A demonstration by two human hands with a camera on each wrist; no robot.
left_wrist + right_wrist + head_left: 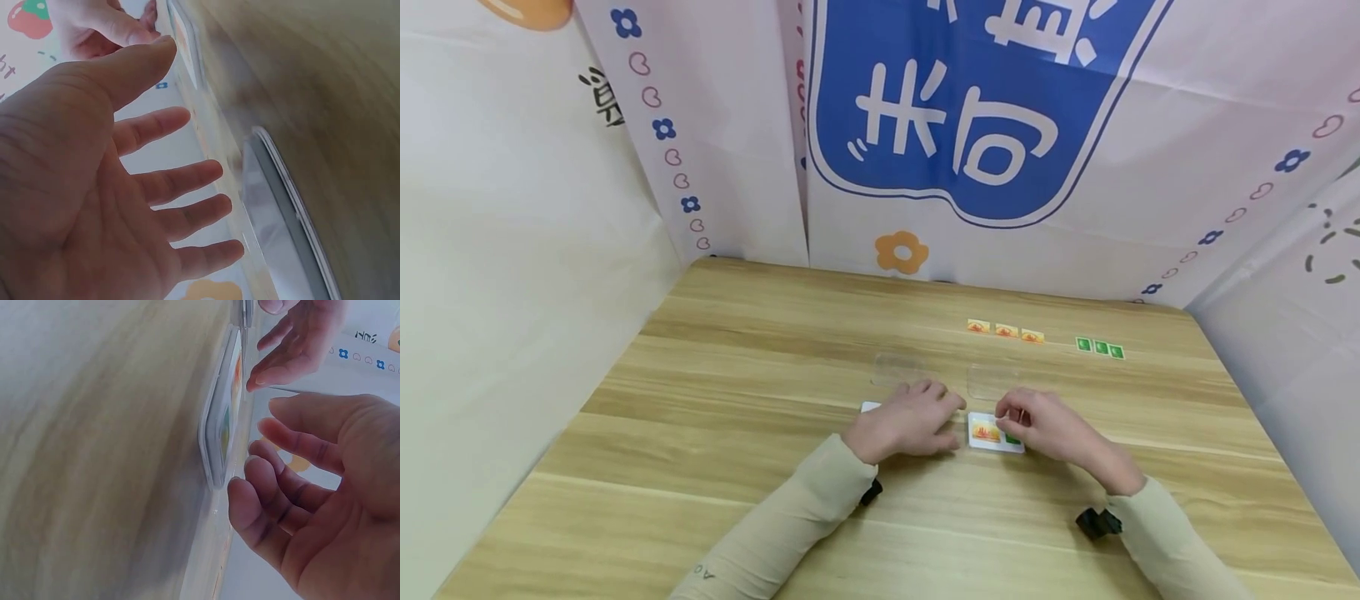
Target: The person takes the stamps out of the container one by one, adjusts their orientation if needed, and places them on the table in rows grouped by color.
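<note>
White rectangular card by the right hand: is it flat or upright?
Flat: the card lies on the pale wooden table, its orange picture facing up.

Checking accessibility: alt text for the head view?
A person's right grip is at a white card with orange and green pictures, left grip beside it. Three orange pieces and three green ones lie beyond on the wooden table.

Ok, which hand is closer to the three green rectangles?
The right. The right hand is on the near side of the green rectangles, a little to their left; the left hand is farther left.
</note>
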